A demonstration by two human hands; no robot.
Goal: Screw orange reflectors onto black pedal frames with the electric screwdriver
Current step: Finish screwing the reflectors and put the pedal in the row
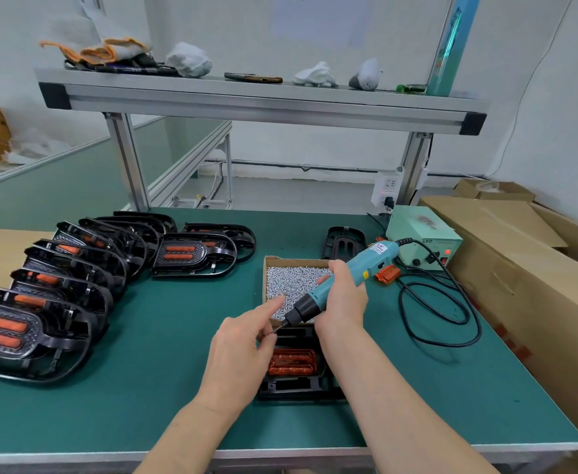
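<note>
My right hand (344, 299) grips the teal electric screwdriver (349, 278), tilted with its black tip pointing down-left. My left hand (246, 340) pinches something small, apparently a screw, at the bit's tip (275, 331). Under both hands a black pedal frame (297, 388) lies flat on the green mat, with an orange reflector (292, 362) seated in it. Just behind it stands a cardboard box of silver screws (291, 285). Several pedal frames fitted with orange reflectors (51, 302) overlap in a row at the left.
An empty black frame (344, 242) and a loose orange reflector (388, 273) lie at the back right beside the green power supply (424, 237). Its black cable (434, 313) loops on the mat. Cardboard boxes (526, 268) line the right edge. An aluminium shelf (260, 100) spans overhead.
</note>
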